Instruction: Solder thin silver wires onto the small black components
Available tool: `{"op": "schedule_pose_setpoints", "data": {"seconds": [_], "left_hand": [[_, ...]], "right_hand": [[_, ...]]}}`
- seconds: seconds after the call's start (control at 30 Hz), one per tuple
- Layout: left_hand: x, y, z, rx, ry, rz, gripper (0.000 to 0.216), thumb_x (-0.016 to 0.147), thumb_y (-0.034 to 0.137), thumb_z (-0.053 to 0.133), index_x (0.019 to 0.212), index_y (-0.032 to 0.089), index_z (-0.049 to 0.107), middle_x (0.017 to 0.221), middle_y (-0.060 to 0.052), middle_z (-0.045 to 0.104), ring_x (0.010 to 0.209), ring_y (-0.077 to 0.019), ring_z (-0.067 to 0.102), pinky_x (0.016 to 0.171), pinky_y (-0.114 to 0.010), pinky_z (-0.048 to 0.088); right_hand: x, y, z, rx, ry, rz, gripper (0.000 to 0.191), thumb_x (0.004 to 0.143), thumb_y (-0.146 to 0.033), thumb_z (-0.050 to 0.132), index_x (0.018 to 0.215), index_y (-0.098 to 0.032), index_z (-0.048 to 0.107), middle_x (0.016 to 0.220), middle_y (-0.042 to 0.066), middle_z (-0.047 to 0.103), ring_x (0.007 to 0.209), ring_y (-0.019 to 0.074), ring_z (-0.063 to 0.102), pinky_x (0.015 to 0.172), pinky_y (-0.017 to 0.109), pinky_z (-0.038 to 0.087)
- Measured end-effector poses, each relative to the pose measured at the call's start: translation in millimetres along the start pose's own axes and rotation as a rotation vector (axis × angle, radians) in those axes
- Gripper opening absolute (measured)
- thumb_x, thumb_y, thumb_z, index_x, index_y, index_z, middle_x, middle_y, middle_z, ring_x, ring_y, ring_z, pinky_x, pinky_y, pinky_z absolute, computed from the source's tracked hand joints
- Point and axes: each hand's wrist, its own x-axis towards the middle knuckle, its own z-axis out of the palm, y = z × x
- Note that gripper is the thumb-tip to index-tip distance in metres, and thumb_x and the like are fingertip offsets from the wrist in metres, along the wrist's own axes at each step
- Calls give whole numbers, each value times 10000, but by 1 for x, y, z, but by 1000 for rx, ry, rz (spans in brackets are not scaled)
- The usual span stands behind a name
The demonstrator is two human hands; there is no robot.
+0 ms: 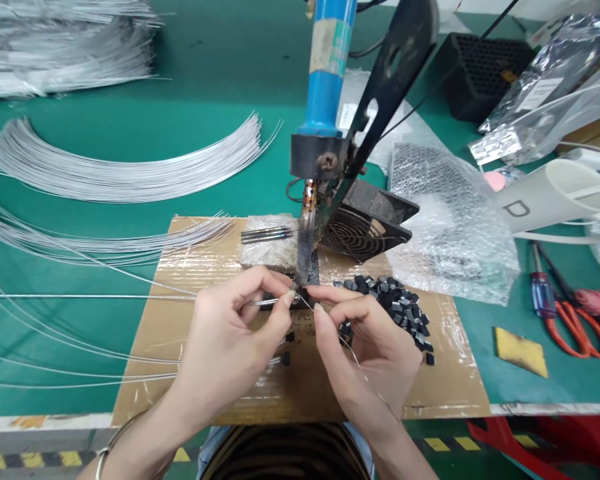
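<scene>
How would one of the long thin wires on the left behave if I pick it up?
Probably springy, not floppy: the wires hold a smooth arc on the table. Likely very light, being so thin. Its ends might sag and sway.

Green workbench under even indoor light

The table (205, 167) has a flat green top that fills most of the view; its pale front edge (55, 421) is worn and chipped; below it runs a band of yellow-and-black tape (30, 460); shadows are soft.
</scene>
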Motion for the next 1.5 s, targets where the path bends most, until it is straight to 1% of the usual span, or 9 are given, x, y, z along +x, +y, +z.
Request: {"op": "schedule_pose_setpoints", "data": {"seconds": [0.1, 0.3, 0.5, 0.6, 0.7, 0.97, 1.2, 1.33, 1.5], "left_hand": [[1, 0, 0, -1, 1, 6, 111, 889, 208, 694, 780, 223, 702, 855, -5, 776, 791, -159, 716, 584, -206, 493], [-1, 0, -2, -8, -4, 10, 96, 882, 200, 697, 789, 218, 710, 844, -9, 776, 764, -157, 712, 580, -209, 495], [1, 2, -1, 10, -5, 2, 103, 872, 207, 696, 769, 213, 704, 840, -23, 778, 775, -171, 712, 566, -213, 493], [2, 3, -1, 4, -7, 2, 107, 866, 206, 697, 758, 211, 702, 824, -19, 772, 750, -164, 705, 560, -212, 487], [1, 2, -1, 2, -4, 6, 106, 867, 209, 699, 761, 210, 703, 807, -14, 765, 712, -151, 689, 550, -210, 475], [-1, 2, -1, -2, -8, 14, 99, 870, 204, 697, 772, 217, 708, 809, -7, 764, 725, -150, 691, 544, -205, 464], [0, 2, 0, -4, -7, 4, 92, 864, 203, 698, 772, 209, 705, 814, -15, 764, 718, -154, 690, 548, -213, 475], [0, 2, 0, 5, -10, 4, 109, 866, 209, 693, 757, 211, 696, 798, -7, 754, 687, -140, 665, 528, -206, 452], [1, 2, 1, 18, -7, 20, 104, 870, 198, 683, 768, 209, 699, 805, -8, 754, 697, -139, 667, 528, -210, 437]], "right_hand": [[1, -2, 0, -8, -4, -3, 200, 915, -55, 694, 842, -234, 642, 1099, 60, 811, 1040, 213, 785, 973, 374, 605], [1, -2, -2, -34, -5, -9, 185, 922, -75, 692, 844, -236, 645, 1099, 74, 815, 1033, 233, 789, 962, 405, 621], [3, -3, -2, -32, -3, -18, 191, 911, -66, 695, 838, -235, 642, 1097, 72, 817, 1029, 227, 791, 942, 386, 625], [3, -3, -1, -38, -5, -14, 190, 914, -68, 694, 841, -236, 646, 1080, 68, 817, 1024, 226, 791, 941, 388, 625], [2, -3, -1, -33, -8, -11, 183, 918, -73, 697, 848, -235, 650, 1077, 67, 814, 1026, 230, 788, 953, 397, 621], [-3, 3, 1, 26, 15, 3, 195, 922, -51, 703, 872, -236, 666, 1109, 42, 801, 1060, 204, 769, 996, 363, 582], [-1, 1, 1, -4, 12, -17, 193, 913, -58, 707, 860, -238, 662, 1091, 43, 812, 1041, 213, 783, 972, 370, 605], [-2, 3, 1, -17, 18, -19, 182, 922, -71, 704, 868, -240, 663, 1092, 56, 811, 1025, 225, 784, 966, 392, 611], [-3, 5, 2, -18, 24, -35, 190, 917, -58, 710, 870, -236, 667, 1086, 48, 811, 1010, 209, 783, 972, 376, 605]]}}
